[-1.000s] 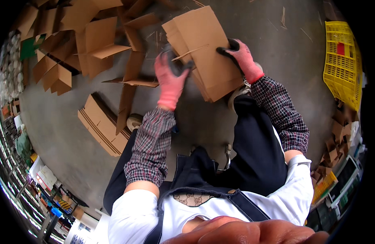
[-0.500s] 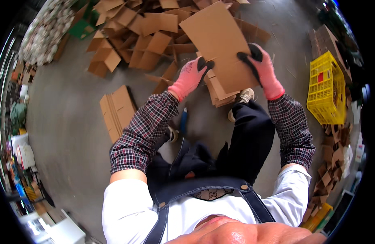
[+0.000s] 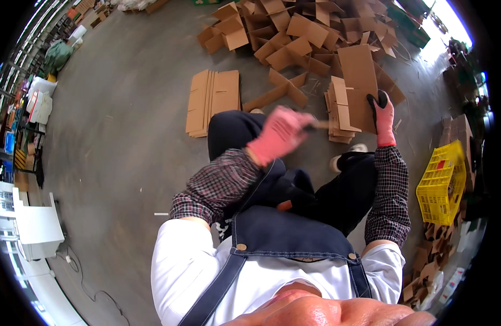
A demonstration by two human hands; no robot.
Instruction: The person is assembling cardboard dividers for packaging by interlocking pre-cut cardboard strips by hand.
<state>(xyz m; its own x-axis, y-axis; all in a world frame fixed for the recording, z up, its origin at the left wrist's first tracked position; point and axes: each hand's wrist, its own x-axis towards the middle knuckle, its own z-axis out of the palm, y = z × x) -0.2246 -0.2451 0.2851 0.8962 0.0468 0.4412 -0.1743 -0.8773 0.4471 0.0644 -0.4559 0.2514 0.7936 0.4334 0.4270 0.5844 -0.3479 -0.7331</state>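
Both hands wear pink gloves with black fingertips. My right hand (image 3: 383, 114) pinches the right edge of a flat brown cardboard sheet (image 3: 359, 70), which stands tilted beside a stack of slotted cardboard pieces (image 3: 340, 111) on the floor. My left hand (image 3: 283, 133) is closed above my knee, smeared by motion. From its fingers a thin brown strip (image 3: 322, 125) points toward that stack; it looks like a cardboard piece seen edge-on. Left of the stack, a cross-shaped cardboard divider (image 3: 283, 89) stands on the floor. A second stack of flat cardboard (image 3: 212, 103) lies farther left.
A large heap of assembled cardboard dividers (image 3: 310, 32) covers the floor ahead. At the right stands a yellow plastic crate (image 3: 440, 185), with cardboard scraps (image 3: 424, 266) nearer me. White equipment (image 3: 38, 223) and a black cable (image 3: 87, 288) are at the left.
My left hand has left the big sheet and swung down and left, now with a thin strip. My right hand still holds the sheet, now beside the stack. The whole view has shifted.
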